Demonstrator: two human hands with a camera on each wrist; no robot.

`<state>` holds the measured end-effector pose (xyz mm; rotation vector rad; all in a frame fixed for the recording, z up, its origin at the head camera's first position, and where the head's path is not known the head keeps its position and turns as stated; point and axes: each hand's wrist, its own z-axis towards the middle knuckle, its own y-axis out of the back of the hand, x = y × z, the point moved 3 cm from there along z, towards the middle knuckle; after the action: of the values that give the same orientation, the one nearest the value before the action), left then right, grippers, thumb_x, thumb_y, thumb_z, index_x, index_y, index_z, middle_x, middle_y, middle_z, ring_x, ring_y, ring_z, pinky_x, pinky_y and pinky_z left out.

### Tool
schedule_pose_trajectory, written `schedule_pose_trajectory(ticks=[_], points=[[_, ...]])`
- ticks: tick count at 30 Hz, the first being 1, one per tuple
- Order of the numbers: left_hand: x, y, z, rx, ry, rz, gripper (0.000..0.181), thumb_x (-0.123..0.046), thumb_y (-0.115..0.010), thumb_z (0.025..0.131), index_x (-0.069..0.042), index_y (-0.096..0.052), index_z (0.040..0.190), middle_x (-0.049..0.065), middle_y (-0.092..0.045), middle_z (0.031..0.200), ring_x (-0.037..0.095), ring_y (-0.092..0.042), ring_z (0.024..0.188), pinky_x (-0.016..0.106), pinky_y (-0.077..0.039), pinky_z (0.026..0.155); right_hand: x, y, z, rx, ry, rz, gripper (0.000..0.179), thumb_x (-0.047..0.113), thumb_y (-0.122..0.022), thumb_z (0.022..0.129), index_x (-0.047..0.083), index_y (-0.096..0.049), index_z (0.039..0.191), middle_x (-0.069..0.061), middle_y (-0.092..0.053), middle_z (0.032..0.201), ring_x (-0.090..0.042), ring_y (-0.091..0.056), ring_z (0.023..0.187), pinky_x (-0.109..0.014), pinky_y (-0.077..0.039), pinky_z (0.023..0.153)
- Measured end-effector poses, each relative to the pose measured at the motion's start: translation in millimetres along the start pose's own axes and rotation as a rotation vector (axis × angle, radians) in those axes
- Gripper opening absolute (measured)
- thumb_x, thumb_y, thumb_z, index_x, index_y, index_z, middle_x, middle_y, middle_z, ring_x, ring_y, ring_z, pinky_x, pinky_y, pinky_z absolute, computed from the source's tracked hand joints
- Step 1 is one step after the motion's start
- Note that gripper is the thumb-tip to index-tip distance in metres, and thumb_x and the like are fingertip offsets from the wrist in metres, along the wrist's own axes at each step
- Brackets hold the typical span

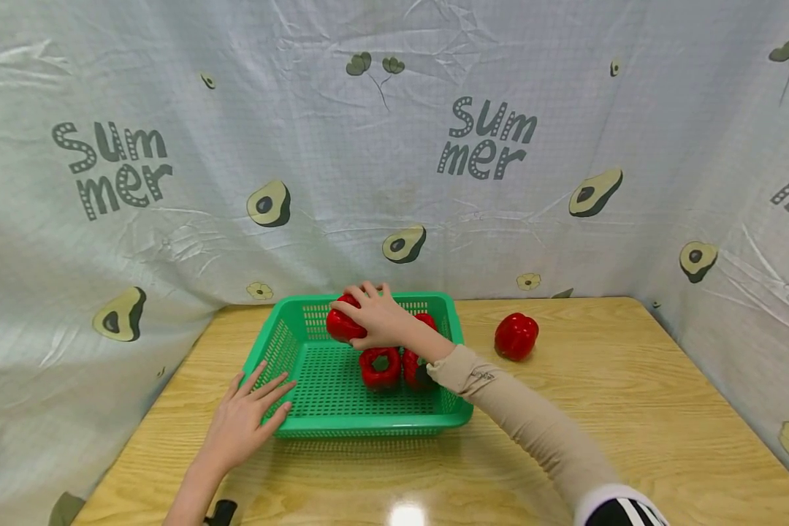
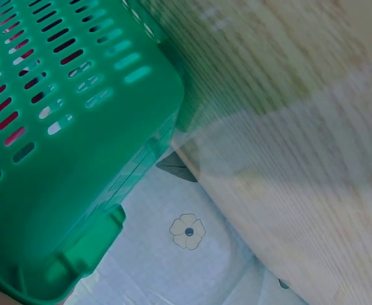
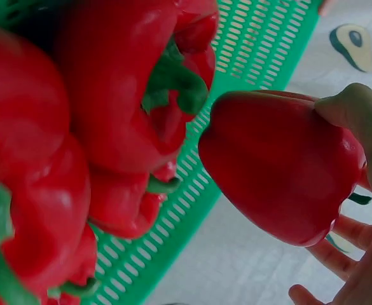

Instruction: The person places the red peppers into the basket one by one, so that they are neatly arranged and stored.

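My right hand [image 1: 384, 321] grips a red bell pepper [image 1: 344, 324] over the back part of a green plastic basket [image 1: 368, 422]. In the right wrist view the held pepper [image 3: 278, 165] lies on its side between thumb and fingers, its green stem partly showing near the fingers. Several other red bell peppers [image 3: 119, 82] sit together in the basket's right half, partly hidden by my forearm in the head view. My left hand [image 1: 243, 420], fingers spread and straight, rests at the basket's left rim.
Another red bell pepper [image 1: 516, 337] stands on the wooden table [image 1: 605, 387], right of the basket. A pale cloth [image 1: 342, 183] printed with avocados and lettering hangs behind the table and along its sides.
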<state>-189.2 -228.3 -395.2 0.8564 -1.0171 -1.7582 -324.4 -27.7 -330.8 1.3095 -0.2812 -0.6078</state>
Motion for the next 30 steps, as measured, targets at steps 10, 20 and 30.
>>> schedule_pose_trajectory(ticks=[10,20,30], points=[[0.5,-1.3,-0.3,-0.004,-0.001,0.008,0.035,-0.031,-0.058,0.083,-0.019,-0.062,0.116,0.005,-0.059,0.122,0.038,-0.037,0.126,0.057,-0.025,0.101,7.4,-24.1,17.3,0.052,-0.039,-0.078,0.065,0.044,-0.054,0.085,0.023,-0.027,0.14,-0.006,-0.033,0.138,-0.025,-0.034,0.118,-0.052,-0.036,0.092],[0.7,-1.2,-0.4,-0.005,0.003,0.006,0.035,-0.031,-0.058,0.084,-0.018,-0.062,0.116,0.005,-0.059,0.122,0.037,-0.036,0.127,0.058,-0.025,0.101,7.6,-41.5,26.1,0.135,-0.101,-0.078,0.068,0.042,-0.052,0.087,0.024,-0.019,0.143,-0.008,-0.025,0.145,-0.027,-0.031,0.123,-0.056,-0.032,0.098],[0.4,-1.5,-0.4,0.004,0.009,-0.003,0.035,-0.032,-0.057,0.084,-0.019,-0.061,0.117,0.005,-0.058,0.123,0.037,-0.035,0.127,0.058,-0.024,0.102,8.2,-55.2,35.7,0.207,-0.139,-0.092,0.067,0.04,-0.054,0.087,0.026,-0.02,0.143,-0.004,-0.021,0.148,-0.026,-0.029,0.128,-0.055,-0.032,0.102]])
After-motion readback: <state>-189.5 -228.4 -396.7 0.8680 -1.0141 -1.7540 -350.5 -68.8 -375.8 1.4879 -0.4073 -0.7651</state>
